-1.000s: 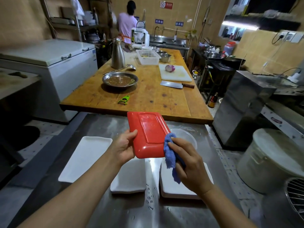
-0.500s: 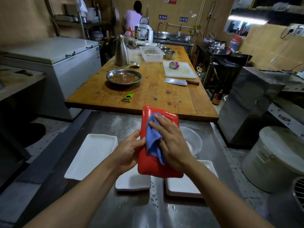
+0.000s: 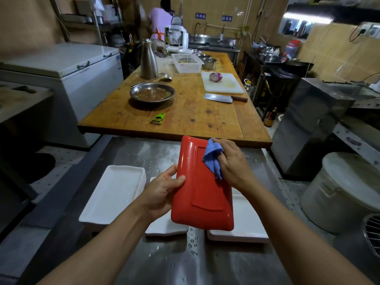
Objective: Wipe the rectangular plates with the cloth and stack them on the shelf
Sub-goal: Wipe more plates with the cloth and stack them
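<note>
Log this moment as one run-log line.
step: wiping | left hand: holds red plate by its edge | right hand: presses blue cloth on plate's far end | white plates: on steel counter

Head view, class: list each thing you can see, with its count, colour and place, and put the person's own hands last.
Red rectangular plastic plate: one, red, held above the steel counter.
Blue cloth: one, blue, on the plate's upper right.
White rectangular plates: three stacks, white, on the counter.
Steel cleaver: one, silver, wooden table.
Green peeler: one, green, near table edge.
Purple onion: one, on white board.
Left hand: grips plate's left edge.
Right hand: fingers hold cloth.
</note>
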Demonstrator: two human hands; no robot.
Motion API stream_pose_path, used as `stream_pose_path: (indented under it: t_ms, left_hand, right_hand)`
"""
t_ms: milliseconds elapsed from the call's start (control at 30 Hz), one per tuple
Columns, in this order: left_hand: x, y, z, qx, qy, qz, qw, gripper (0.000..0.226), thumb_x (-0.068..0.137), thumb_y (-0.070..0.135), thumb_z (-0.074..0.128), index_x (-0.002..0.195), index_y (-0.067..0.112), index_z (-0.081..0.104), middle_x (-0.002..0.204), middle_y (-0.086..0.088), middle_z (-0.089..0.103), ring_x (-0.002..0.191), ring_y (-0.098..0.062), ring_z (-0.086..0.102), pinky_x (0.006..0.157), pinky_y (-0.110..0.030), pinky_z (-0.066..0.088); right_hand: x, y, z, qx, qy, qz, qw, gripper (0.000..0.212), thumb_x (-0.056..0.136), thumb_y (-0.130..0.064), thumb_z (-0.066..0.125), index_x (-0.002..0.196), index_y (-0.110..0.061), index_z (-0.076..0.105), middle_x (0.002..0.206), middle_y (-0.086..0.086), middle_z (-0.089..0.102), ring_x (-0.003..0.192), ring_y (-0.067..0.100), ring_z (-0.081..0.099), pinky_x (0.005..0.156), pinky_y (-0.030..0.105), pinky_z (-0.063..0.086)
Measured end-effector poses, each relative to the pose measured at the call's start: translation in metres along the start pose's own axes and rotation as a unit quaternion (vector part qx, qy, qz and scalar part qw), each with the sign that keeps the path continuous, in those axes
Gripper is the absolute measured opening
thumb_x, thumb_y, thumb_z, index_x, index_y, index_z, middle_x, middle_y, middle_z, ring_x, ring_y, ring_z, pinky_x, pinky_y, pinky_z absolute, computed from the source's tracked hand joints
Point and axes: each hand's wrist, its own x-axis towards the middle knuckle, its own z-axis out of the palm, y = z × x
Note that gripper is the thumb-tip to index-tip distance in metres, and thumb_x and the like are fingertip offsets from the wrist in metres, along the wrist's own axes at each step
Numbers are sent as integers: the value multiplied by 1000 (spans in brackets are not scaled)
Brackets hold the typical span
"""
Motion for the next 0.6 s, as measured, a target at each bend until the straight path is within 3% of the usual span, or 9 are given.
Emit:
stream_pose_path:
  t_ms: [100,200,400,500,600]
  left_hand:
    - [6,-5,3,-35,19,15,999,36,77,5,53,112,12,59,95,-12,71,80,-21,70,79,-39,56]
    - [15,-6,1,-62,55,37,996,32,79,5,51,109,13,59,95,-10,71,81,-20,69,77,-39,58]
    - [30,-16,4,-47,134,49,989,24,95,2,40,102,15,58,90,-7,70,76,-17,68,79,-42,55]
    - [35,-24,10,-55,172,51,982,22,96,1,40,95,16,56,80,-4,69,67,-13,68,71,-37,55]
    - [38,-32,16,-58,181,48,981,22,95,0,41,96,16,55,75,-1,70,67,-13,68,73,-36,55]
  right_hand:
    - [-10,-2,3,4,1,29,1000,43,99,-13,38,141,-14,41,151,5,31,138,17,29,111,25,21]
    - [-33,-4,12,16,-8,29,999,45,97,-10,40,142,-16,39,154,4,27,141,15,25,110,17,15]
    - [-84,10,18,20,0,13,1000,46,94,-2,44,139,-11,43,148,5,37,138,13,31,112,12,16]
    - [-105,19,18,20,23,15,999,47,86,6,51,132,-7,51,140,6,47,130,12,40,108,7,19]
    - [-119,28,16,17,46,27,998,43,81,8,58,122,-5,60,130,8,57,121,14,51,105,14,30]
